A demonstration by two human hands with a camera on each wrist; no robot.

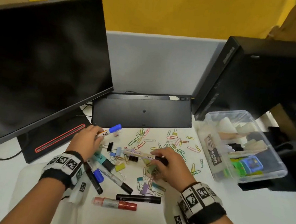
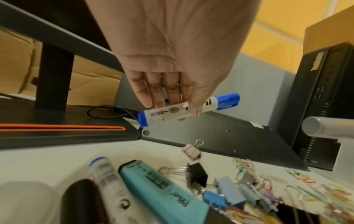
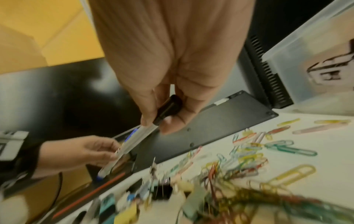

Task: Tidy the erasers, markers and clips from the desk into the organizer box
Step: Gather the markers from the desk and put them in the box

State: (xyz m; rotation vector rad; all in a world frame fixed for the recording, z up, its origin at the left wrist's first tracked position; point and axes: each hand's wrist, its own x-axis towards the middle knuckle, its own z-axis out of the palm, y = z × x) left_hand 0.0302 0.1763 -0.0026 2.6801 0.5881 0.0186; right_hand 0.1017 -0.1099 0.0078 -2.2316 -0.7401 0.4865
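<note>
White desk (image 1: 224,211) under me, dark monitor (image 1: 40,55) at left, clear organizer box (image 1: 242,179) at right near the computer tower. Between them lie markers, binder clips and paper clips (image 1: 173,145). My left hand (image 1: 85,141) grips a blue-capped marker (image 1: 111,130); my right hand (image 1: 171,166) pinches a black-capped marker (image 1: 144,155) above the clips.

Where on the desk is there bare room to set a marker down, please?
Bare desk lies between the right hand and the organizer box, and along the near edge. The middle is crowded with paper clips, binder clips and markers.
</note>
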